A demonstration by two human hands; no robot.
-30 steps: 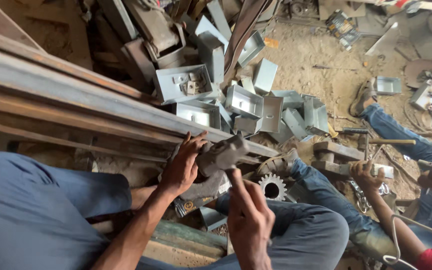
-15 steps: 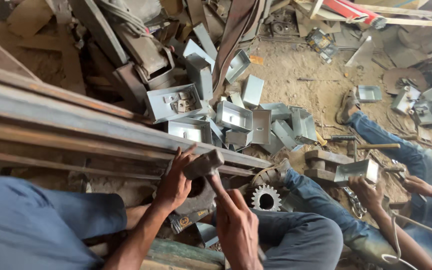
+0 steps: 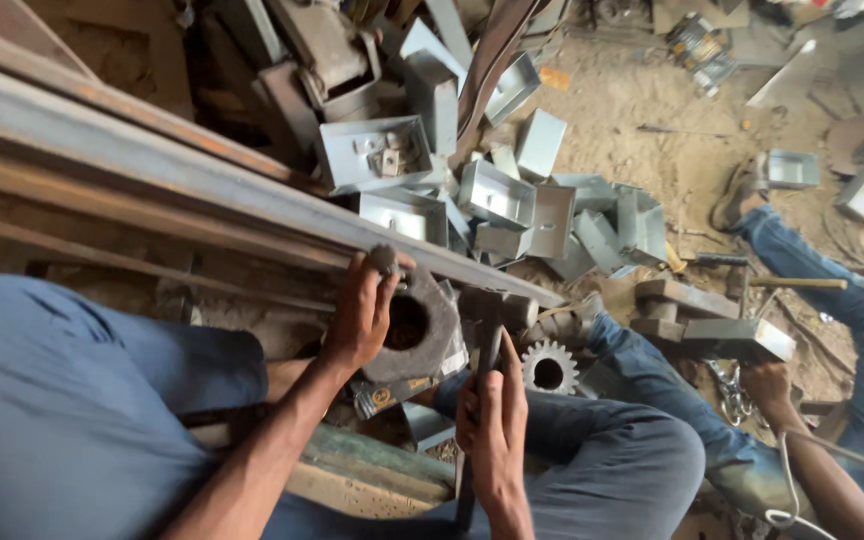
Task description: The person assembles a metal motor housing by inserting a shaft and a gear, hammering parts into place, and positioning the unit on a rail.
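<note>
My left hand (image 3: 362, 315) grips a thick grey metal ring with a round hole (image 3: 422, 330) and presses a small dark piece against its top edge. My right hand (image 3: 492, 425) is wrapped around the dark handle of a hammer (image 3: 484, 345), whose head sits just right of the ring. A toothed gear wheel (image 3: 548, 367) lies on the ground beside the hammer head. My knees in blue trousers frame both hands.
Long rusty steel bars (image 3: 152, 170) run diagonally across the left. A heap of open grey metal boxes (image 3: 497, 195) lies beyond them. Another seated person in jeans (image 3: 802, 270) works at the right, one hand (image 3: 767, 385) near a metal block (image 3: 742, 335).
The camera view shifted. The ring in my left hand now faces up with its hole showing, and the hammer has come down to rest beside it.
</note>
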